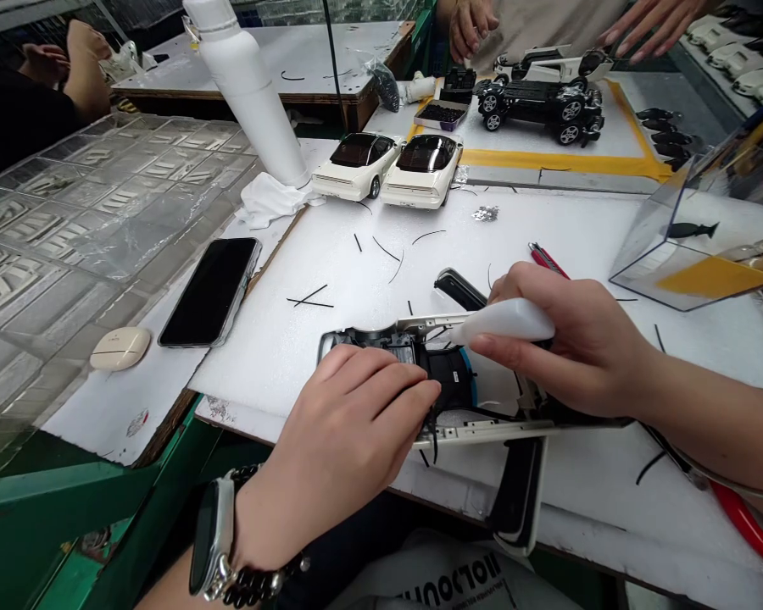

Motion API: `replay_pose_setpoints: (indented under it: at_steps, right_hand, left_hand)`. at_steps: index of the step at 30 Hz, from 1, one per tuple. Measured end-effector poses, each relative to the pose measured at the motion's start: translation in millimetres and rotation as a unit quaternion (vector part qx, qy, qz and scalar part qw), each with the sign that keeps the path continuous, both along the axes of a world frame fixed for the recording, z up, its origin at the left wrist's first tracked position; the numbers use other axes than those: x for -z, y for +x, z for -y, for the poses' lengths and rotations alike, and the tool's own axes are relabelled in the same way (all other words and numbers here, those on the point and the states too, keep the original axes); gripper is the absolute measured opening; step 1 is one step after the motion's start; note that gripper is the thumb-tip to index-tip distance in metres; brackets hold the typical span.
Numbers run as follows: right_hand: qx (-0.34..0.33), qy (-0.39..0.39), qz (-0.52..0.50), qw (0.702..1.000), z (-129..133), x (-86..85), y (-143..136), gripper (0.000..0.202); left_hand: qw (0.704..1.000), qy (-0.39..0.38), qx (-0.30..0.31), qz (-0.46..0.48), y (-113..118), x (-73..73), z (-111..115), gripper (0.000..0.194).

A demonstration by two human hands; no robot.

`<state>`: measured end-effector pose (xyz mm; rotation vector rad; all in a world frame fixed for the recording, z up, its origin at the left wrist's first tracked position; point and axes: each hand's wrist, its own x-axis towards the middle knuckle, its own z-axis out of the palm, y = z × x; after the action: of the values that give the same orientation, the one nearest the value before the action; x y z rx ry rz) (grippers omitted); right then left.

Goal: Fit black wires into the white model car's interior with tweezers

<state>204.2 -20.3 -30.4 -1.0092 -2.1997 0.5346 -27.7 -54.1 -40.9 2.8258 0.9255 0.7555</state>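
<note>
A white model car body (464,434) lies upside down in front of me with its inside showing. My left hand (343,449) is closed over its left end, with fingers resting on the inside. My right hand (578,347) grips a small white squeeze bottle (512,320), and the nozzle points down into the body near the far side wall. Between the hands a black part with a blue edge (454,377) sits inside the shell. Both doors swing outward: a far door (459,288) and a near door (518,496). My left fingers hide part of the interior.
Two white model cars (423,169), a white bottle (251,93) and a phone (209,292) lie beyond and left. A clear acrylic box (693,229) stands right, near red-handled tweezers (547,258). Black thin strips (309,296) are scattered about. Another person's hands (474,25) are across the table.
</note>
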Motion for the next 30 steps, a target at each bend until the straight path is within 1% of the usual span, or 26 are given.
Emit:
replay_pose_setpoints:
  at_steps: [11,21,24,27,30]
  right_hand:
    - [-0.003,0.004,0.013,1.0,0.2,-2.7,-0.5,0.023]
    - [0.0,0.005,0.009,1.0,0.2,-1.1,-0.1,0.022]
    - [0.014,0.013,-0.001,1.0,0.1,-1.2,0.0,0.022]
    - [0.055,0.015,-0.024,0.998,0.1,-3.1,1.0,0.023]
    - [0.11,-0.023,-0.095,0.989,-1.4,-6.7,3.0,0.026]
  left_hand:
    - [1.0,0.0,0.001,0.003,0.2,0.0,-1.6,0.018]
    - [1.0,-0.004,0.0,-0.001,0.2,-0.3,-1.6,0.019]
    - [1.0,-0.006,0.0,-0.002,0.4,-0.8,-0.8,0.019]
    - [1.0,-0.005,0.001,0.0,-0.3,-0.8,-0.1,0.018]
    - [1.0,-0.006,0.001,-0.001,-1.1,-0.4,-0.5,0.018]
